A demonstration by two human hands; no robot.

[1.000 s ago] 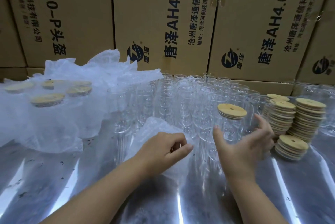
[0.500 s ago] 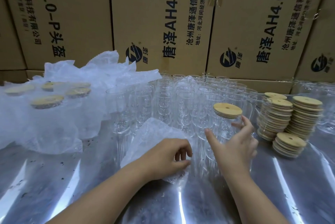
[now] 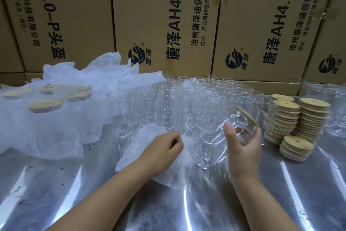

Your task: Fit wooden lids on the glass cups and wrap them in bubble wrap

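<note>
The right hand (image 3: 243,144) is gripping a lidded glass cup (image 3: 213,137), thumb and fingers curled round its wall. The cup is leaning over, its wooden lid (image 3: 245,116) pointing toward two o'clock and its base hanging over the bubble wrap sheet (image 3: 134,154), perhaps touching it. The left hand (image 3: 162,148), at nine o'clock of the cup, is pinching that sheet on the shiny table (image 3: 187,212). Lid stacks (image 3: 310,118) are standing at three o'clock, empty cups (image 3: 168,103) at twelve, wrapped cups (image 3: 46,105) at ten
</note>
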